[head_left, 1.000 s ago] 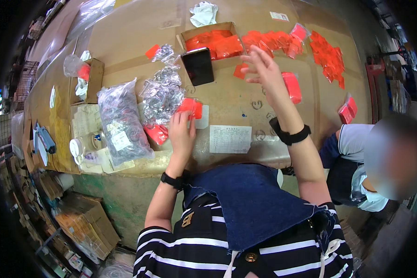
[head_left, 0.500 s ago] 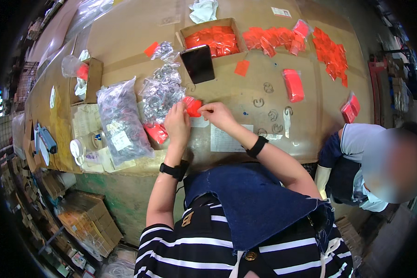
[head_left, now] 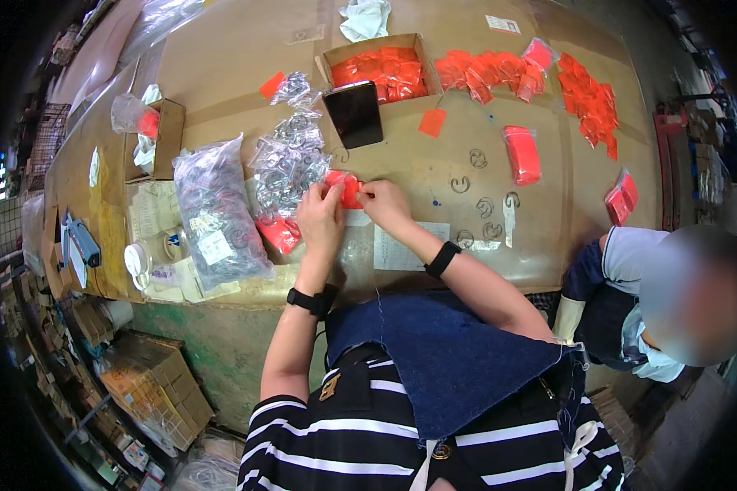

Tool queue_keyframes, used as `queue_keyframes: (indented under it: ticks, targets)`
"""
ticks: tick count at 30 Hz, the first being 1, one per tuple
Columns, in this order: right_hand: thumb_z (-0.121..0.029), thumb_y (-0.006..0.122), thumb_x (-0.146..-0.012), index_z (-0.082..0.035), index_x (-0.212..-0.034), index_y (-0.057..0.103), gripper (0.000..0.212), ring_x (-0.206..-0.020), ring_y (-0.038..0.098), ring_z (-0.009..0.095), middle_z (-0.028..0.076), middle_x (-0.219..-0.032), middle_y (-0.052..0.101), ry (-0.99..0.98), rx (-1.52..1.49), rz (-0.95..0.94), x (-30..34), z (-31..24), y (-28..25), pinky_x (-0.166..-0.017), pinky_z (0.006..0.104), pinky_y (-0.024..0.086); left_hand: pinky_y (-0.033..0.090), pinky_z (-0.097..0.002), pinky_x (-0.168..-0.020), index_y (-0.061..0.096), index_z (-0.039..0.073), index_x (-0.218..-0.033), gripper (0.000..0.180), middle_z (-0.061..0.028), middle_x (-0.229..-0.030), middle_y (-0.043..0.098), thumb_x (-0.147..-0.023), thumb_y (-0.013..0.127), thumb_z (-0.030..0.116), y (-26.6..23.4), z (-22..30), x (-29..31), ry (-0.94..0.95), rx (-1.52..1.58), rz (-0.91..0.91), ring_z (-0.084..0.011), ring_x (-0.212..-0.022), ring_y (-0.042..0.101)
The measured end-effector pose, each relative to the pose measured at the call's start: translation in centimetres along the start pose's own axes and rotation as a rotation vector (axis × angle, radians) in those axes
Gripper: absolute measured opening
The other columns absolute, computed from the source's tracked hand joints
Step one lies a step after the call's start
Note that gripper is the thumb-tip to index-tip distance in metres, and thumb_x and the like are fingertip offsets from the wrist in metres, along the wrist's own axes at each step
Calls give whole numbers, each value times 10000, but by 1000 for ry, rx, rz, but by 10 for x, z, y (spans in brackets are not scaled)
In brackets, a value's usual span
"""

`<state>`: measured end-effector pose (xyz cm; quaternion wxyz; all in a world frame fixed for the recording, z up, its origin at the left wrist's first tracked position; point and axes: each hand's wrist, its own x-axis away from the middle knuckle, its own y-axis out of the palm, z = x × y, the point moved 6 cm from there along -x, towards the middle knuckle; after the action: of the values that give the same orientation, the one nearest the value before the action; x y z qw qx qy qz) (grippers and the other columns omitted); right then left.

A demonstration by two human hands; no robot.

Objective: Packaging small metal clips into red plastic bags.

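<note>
My left hand (head_left: 321,217) and my right hand (head_left: 389,204) meet at a small red plastic bag (head_left: 348,191) near the middle of the table. Each pinches one side of it; the fingertips partly cover it, and whether anything is inside is hard to see. Left of the hands lies a pile of small clear bags holding metal rings (head_left: 289,168). Another red piece (head_left: 280,235) rests just below that pile, beside my left hand. A printed sheet of paper (head_left: 409,245) lies under my right forearm.
Behind the hands, a black phone (head_left: 354,119) leans on a cardboard box (head_left: 413,105) of red bags. More red bags (head_left: 588,102) lie at the far right. Loose metal rings (head_left: 460,185) are scattered right of my hands. A large filled bag (head_left: 219,209) lies left. A co-worker (head_left: 610,286) is at right.
The whole view has shifted very slightly. Both hands remain at the red bag, with only small finger movement.
</note>
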<state>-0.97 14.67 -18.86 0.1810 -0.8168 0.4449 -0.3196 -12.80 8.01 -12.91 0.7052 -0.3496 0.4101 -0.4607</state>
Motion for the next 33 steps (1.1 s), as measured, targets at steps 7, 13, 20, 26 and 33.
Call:
queue_keyframes:
  ticks: [7, 13, 20, 26, 33]
  targets:
    - [-177, 575, -818, -91, -753, 649, 130, -721, 644, 334, 144, -735, 651, -359, 329, 197, 9, -21, -16, -632, 482, 489, 447, -399, -722, 697, 155, -1049, 371, -94, -908, 548, -708, 622, 31, 2, 7, 5, 82, -100, -14, -278, -857, 559]
    - [-229, 610, -817, -48, -752, 676, 203, -755, 667, 324, 132, -771, 682, -161, 133, 86, 12, 6, -44, -679, 436, 514, 448, -407, -734, 694, 132, -1050, 326, -110, -908, 541, -748, 621, 33, -2, 10, 4, 15, -77, -21, -288, -854, 557]
    - [-335, 703, -773, -70, -796, 693, 266, -797, 662, 313, 119, -822, 690, -166, -303, 68, -3, 11, -28, -700, 423, 507, 457, -410, -714, 696, 115, -1033, 281, -119, -903, 539, -775, 619, 36, -1, 16, 1, 38, -49, -4, -302, -846, 558]
    - [-277, 670, -796, -85, -761, 693, 197, -807, 661, 311, 132, -804, 681, -98, 57, 92, -5, 2, -13, -706, 425, 515, 462, -408, -718, 691, 102, -1028, 268, -114, -910, 541, -776, 632, 36, -1, 11, 4, 42, 11, 1, -302, -847, 563]
    - [-240, 630, -789, -104, -774, 703, 155, -804, 643, 320, 93, -818, 675, -229, 354, 166, 11, -11, -36, -686, 432, 508, 455, -413, -711, 693, 129, -1044, 282, -108, -934, 542, -776, 630, 69, 2, 7, 10, 3, -64, -24, -292, -867, 564]
